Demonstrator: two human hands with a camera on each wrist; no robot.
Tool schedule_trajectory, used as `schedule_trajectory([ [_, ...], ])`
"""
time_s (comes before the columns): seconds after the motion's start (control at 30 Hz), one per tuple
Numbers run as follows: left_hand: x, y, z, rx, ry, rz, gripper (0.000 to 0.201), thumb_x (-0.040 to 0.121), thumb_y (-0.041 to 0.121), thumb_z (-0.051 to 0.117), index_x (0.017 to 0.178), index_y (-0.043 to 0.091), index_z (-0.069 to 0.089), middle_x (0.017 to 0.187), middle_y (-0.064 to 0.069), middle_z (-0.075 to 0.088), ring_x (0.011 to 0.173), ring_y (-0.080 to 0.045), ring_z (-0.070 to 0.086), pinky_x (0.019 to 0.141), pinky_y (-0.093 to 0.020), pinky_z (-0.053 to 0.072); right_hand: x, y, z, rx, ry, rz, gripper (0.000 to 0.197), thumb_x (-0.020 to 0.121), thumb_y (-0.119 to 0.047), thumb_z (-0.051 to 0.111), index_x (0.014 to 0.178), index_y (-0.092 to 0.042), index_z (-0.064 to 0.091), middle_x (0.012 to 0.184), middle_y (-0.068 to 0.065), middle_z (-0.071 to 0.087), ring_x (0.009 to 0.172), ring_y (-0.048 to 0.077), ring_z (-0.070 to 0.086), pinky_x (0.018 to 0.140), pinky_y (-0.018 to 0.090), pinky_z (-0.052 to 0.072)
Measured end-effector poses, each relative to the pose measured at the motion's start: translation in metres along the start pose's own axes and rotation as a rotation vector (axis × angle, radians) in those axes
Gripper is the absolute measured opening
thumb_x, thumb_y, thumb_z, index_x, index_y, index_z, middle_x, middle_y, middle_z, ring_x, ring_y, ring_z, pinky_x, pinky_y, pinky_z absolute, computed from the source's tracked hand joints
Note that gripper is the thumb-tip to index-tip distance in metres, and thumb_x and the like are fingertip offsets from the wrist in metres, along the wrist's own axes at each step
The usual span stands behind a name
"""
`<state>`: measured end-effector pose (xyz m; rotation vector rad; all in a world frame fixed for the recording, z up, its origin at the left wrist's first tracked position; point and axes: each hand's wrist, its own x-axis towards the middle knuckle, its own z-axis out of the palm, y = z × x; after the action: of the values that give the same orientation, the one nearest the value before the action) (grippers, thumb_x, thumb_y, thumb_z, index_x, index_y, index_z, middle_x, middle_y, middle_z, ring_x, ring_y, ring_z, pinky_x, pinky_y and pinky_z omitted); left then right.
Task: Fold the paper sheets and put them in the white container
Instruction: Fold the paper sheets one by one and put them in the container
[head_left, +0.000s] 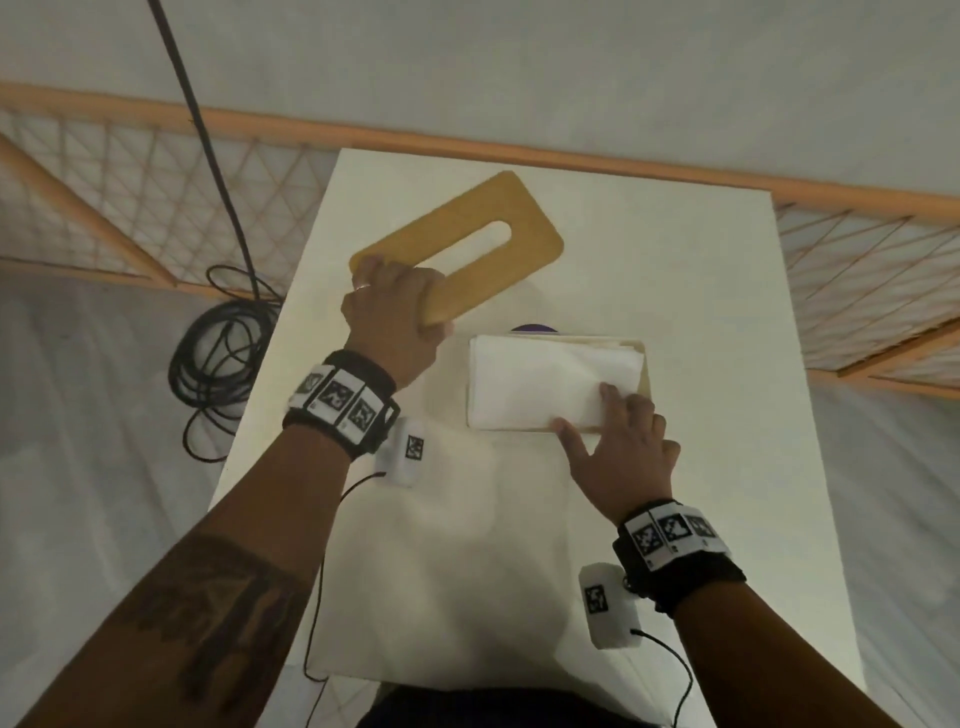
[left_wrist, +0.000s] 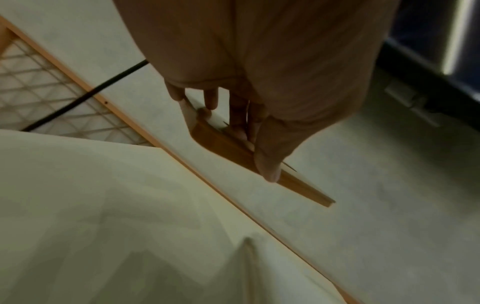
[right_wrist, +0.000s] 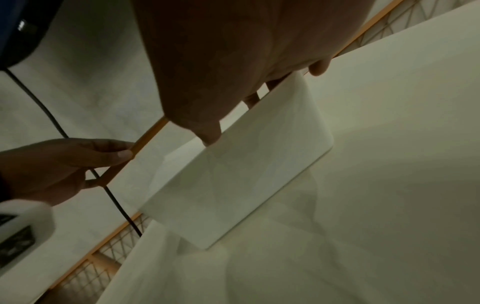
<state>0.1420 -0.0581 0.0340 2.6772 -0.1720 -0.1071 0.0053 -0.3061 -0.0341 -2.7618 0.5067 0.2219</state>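
Folded paper sheets fill the white container, stacked up to its rim, directly under the fingertips of the right hand. That hand lies with its fingers fairly straight and spread, pressing down on the near right corner of the stack, the thumb against the container's near wall. The left hand has fingers and thumb curled around one short end of the wooden slotted lid, holding it above the table, beyond and to the left of the container; the left wrist view shows the fingers wrapped over the lid's edge. More unfolded paper lies spread on the table nearer the person than both hands.

Judged from this, the lid is about to go on. The stack looks soft and springy, so once the pressing fingers lift it may puff above the rim and stop the lid from seating, or a sheet edge may get pinched. Held by one end only, the lid could also tilt and land skewed, nudging the container.
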Motion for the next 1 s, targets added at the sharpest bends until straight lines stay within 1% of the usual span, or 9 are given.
schedule_trajectory([
  [0.13, -0.037, 0.024, 0.017, -0.044, -0.090, 0.202, 0.053, 0.081, 0.038, 0.076, 0.131, 0.025, 0.061, 0.136, -0.003, 0.056, 0.150, -0.033, 0.020, 0.116, -0.052, 0.026, 0.003, 0.002, -0.013, 0.015, -0.048, -0.024, 0.078, 0.092, -0.070, 0.043, 0.151, -0.022, 0.032, 0.143, 0.005, 0.038, 0.131, 0.028, 0.041, 0.104, 0.049, 0.034],
  [0.2, -0.049, 0.034, 0.028, -0.064, -0.137, 0.249, 0.056, 0.078, 0.040, 0.073, 0.131, 0.025, 0.062, 0.133, -0.002, 0.057, 0.150, -0.032, 0.022, 0.116, -0.051, 0.026, 0.002, 0.006, -0.021, 0.095, 0.024, -0.030, 0.065, 0.095, -0.056, 0.051, 0.146, -0.017, 0.038, 0.138, 0.004, 0.044, 0.127, 0.028, 0.046, 0.101, 0.047, 0.036],
  [0.33, -0.062, 0.046, 0.047, -0.095, -0.205, 0.269, 0.055, 0.082, 0.030, 0.079, 0.134, 0.025, 0.059, 0.138, 0.001, 0.053, 0.149, -0.028, 0.021, 0.115, -0.045, 0.026, 0.006, 0.023, -0.046, 0.649, 0.299, 0.075, 0.049, 0.093, -0.011, 0.054, 0.140, -0.021, 0.044, 0.133, -0.001, 0.049, 0.116, 0.020, 0.053, 0.096, 0.042, 0.042],
  [0.47, -0.066, 0.049, 0.060, -0.030, -0.244, 0.292, 0.054, 0.082, 0.029, 0.080, 0.132, 0.025, 0.060, 0.137, 0.002, 0.055, 0.148, -0.027, 0.024, 0.116, -0.045, 0.031, 0.029, 0.036, -0.056, 1.037, 0.134, 0.197, 0.058, 0.090, -0.005, 0.043, 0.143, -0.029, 0.043, 0.132, 0.003, 0.053, 0.117, 0.024, 0.055, 0.095, 0.038, 0.049],
  [0.67, -0.068, 0.046, 0.070, 0.056, -0.268, 0.299, 0.054, 0.084, 0.028, 0.077, 0.135, 0.025, 0.059, 0.144, 0.002, 0.049, 0.145, -0.029, 0.033, 0.119, -0.048, 0.028, 0.041, 0.033, -0.040, 0.666, -0.057, -0.028, 0.065, 0.092, -0.018, 0.049, 0.154, -0.027, 0.033, 0.146, 0.008, 0.042, 0.116, 0.020, 0.052, 0.092, 0.030, 0.044],
  [0.73, -0.066, 0.047, 0.069, 0.014, -0.275, 0.264, 0.055, 0.083, 0.024, 0.079, 0.134, 0.025, 0.061, 0.154, -0.003, 0.035, 0.143, -0.033, 0.029, 0.118, -0.050, 0.031, 0.043, 0.033, -0.034, 0.564, -0.098, -0.077, 0.067, 0.096, -0.014, 0.048, 0.158, -0.024, 0.025, 0.150, 0.012, 0.036, 0.116, 0.022, 0.050, 0.091, 0.026, 0.039],
  [0.8, -0.063, 0.047, 0.066, -0.028, -0.303, 0.208, 0.059, 0.082, 0.023, 0.081, 0.136, 0.028, 0.058, 0.164, -0.003, 0.012, 0.149, -0.030, 0.012, 0.122, -0.044, 0.025, 0.043, 0.035, -0.030, 0.525, -0.114, -0.075, 0.066, 0.100, -0.013, 0.046, 0.160, -0.023, 0.019, 0.154, 0.012, 0.031, 0.121, 0.026, 0.051, 0.092, 0.025, 0.037],
  [0.87, -0.059, 0.044, 0.063, -0.107, -0.314, 0.113, 0.077, 0.078, 0.023, 0.085, 0.145, 0.028, 0.045, 0.167, 0.003, -0.004, 0.151, -0.024, 0.003, 0.119, -0.041, 0.023, 0.042, 0.035, -0.026, 0.505, -0.092, -0.095, 0.065, 0.102, -0.016, 0.044, 0.161, -0.022, 0.017, 0.154, 0.012, 0.030, 0.118, 0.026, 0.053, 0.090, 0.027, 0.039],
  [1.0, -0.047, 0.042, 0.051, -0.116, -0.380, 0.029, 0.114, 0.077, 0.035, 0.086, 0.159, 0.021, 0.009, 0.167, 0.001, 0.010, 0.151, -0.026, 0.016, 0.119, -0.044, 0.028, 0.040, 0.038, -0.010, 0.491, -0.052, -0.135, 0.063, 0.106, -0.028, 0.037, 0.161, -0.027, 0.008, 0.153, 0.010, 0.028, 0.120, 0.031, 0.053, 0.096, 0.039, 0.048],
])
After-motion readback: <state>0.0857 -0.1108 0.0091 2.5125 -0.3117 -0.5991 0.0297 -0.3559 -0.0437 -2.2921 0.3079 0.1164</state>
